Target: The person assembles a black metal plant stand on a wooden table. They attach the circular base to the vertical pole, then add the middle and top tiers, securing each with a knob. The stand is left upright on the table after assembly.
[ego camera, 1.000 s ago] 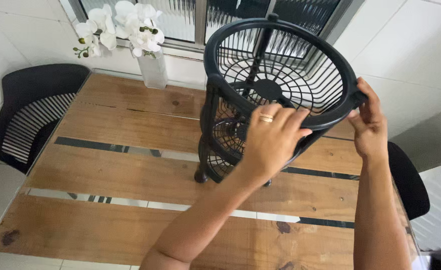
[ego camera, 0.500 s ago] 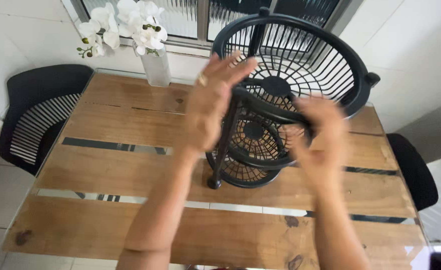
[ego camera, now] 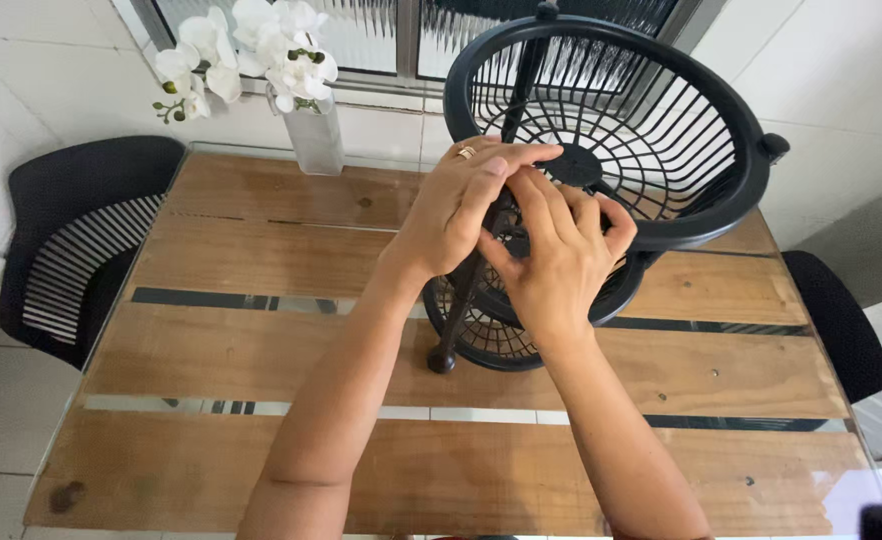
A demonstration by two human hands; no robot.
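Both hands, left hand (ego camera: 451, 215) and right hand (ego camera: 559, 262), fingers pinched on tiered wire basket (ego camera: 611, 150) near its post; brace the bench-side leg, avoid tipping.

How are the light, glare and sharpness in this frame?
Head view: even daylight from the window; both hands and the black wire basket stand sharp; pale glare on the table at its near right corner; straight edges bow slightly outward.
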